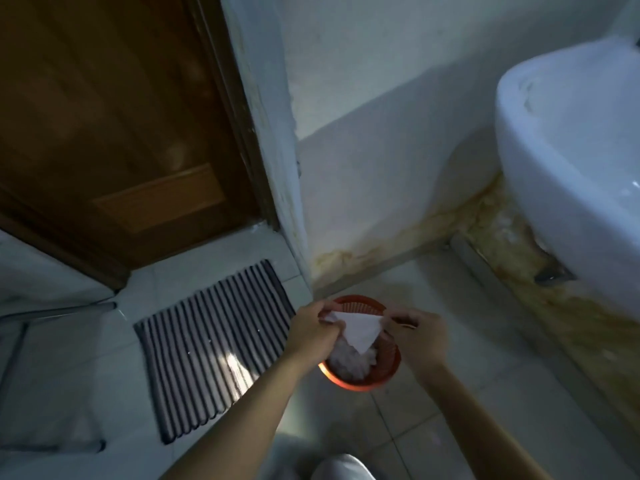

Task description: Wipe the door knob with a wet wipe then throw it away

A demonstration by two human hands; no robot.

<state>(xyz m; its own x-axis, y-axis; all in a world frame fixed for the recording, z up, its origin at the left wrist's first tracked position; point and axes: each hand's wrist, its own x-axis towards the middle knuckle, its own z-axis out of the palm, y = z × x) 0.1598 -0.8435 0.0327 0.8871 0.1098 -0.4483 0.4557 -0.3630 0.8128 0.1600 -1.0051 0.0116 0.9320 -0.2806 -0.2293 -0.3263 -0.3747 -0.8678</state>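
The left hand (313,329) and right hand (417,336) each pinched a corner of the white wet wipe (356,329), stretching it flat just above the orange bin (360,379), which sat on the tiled floor (433,427) with crumpled paper inside. A striped mat (211,344) lay beside it, below the wooden door (114,133). The wiping seemed done; this looked like the disposal step. Next, both pinches needed only to loosen over the opening.

Wood door (114,116), glossy ceramic sink (571,161), plastic bin (360,384).
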